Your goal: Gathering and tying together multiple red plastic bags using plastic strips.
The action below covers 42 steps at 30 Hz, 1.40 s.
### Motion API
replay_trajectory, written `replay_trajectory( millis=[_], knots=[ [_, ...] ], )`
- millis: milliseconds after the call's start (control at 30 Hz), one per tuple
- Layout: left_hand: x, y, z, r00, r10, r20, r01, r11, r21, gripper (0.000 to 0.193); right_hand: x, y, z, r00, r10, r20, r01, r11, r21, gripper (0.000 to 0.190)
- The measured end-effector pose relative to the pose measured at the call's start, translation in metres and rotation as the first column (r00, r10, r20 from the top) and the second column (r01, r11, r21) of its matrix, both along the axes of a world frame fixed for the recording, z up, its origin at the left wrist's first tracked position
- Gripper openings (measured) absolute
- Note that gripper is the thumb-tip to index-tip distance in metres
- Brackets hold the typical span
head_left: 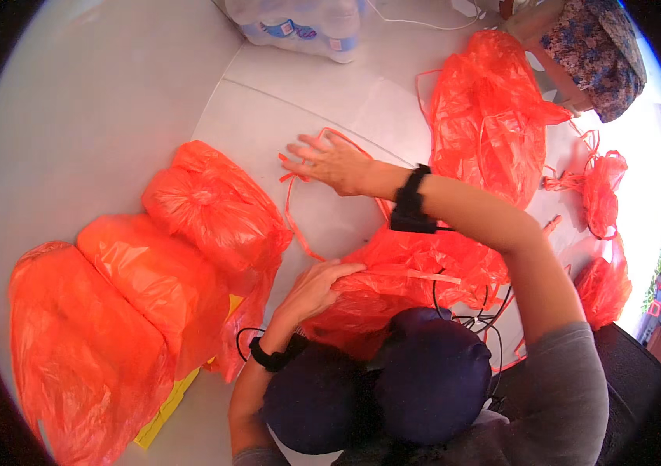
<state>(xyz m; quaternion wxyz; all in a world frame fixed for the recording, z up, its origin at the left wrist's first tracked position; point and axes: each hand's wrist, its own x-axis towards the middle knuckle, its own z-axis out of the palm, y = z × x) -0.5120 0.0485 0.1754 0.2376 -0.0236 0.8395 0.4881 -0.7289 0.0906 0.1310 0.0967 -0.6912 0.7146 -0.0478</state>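
Note:
My left hand (314, 293) holds the edge of a thin red plastic bag (400, 279) that lies before my knees. Its thumb or forefinger stretches along the bag's rim; the other fingertips are partly hidden. Farther out, my right hand (333, 164) hovers above the floor with fingers spread, slightly blurred. A loop of red plastic drawstring (295, 224) with a small knot runs beneath and around that hand and back towards the bag. Both wrists wear black straps.
Filled red bags (126, 274) stand in a row at the left, beside yellow packaging (170, 405). Another large red bag (485, 122) lies upper right, near a patterned cloth (595, 55). Shrink-wrapped bottles (301, 29) sit at the top. Black cables (482, 320) lie by my knee.

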Motion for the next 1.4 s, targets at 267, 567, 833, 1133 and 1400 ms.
replay_trajectory(
  millis=[267,567,833,1133,1400],
  knots=[
    [-0.001,-0.046,0.078,0.881,0.463,-0.096,-0.43,0.869,0.247,0.028,-0.067,0.039,-0.035,0.997,-0.062,0.051,0.039,0.927,0.373,0.022],
    [-0.002,-0.084,0.067,0.035,0.999,-0.009,-0.85,0.034,0.525,0.035,-0.126,0.249,-0.054,0.901,-0.406,0.153,0.244,0.765,0.596,0.048],
    [-0.017,-0.127,0.086,0.128,0.992,-0.019,-0.723,0.106,0.683,0.034,-0.086,0.256,-0.027,0.712,-0.629,0.312,0.495,0.765,0.412,0.042],
    [-0.041,-0.126,0.083,0.45,0.685,-0.573,-0.772,0.621,0.135,0.034,-0.024,0.21,0.011,0.696,-0.525,0.49,0.542,0.832,0.123,0.047],
    [-0.048,-0.14,0.077,0.368,0.726,-0.581,-0.829,0.539,0.148,0.033,0.027,0.192,0.0,0.729,-0.546,0.413,0.541,0.829,0.141,0.039]
  ],
)
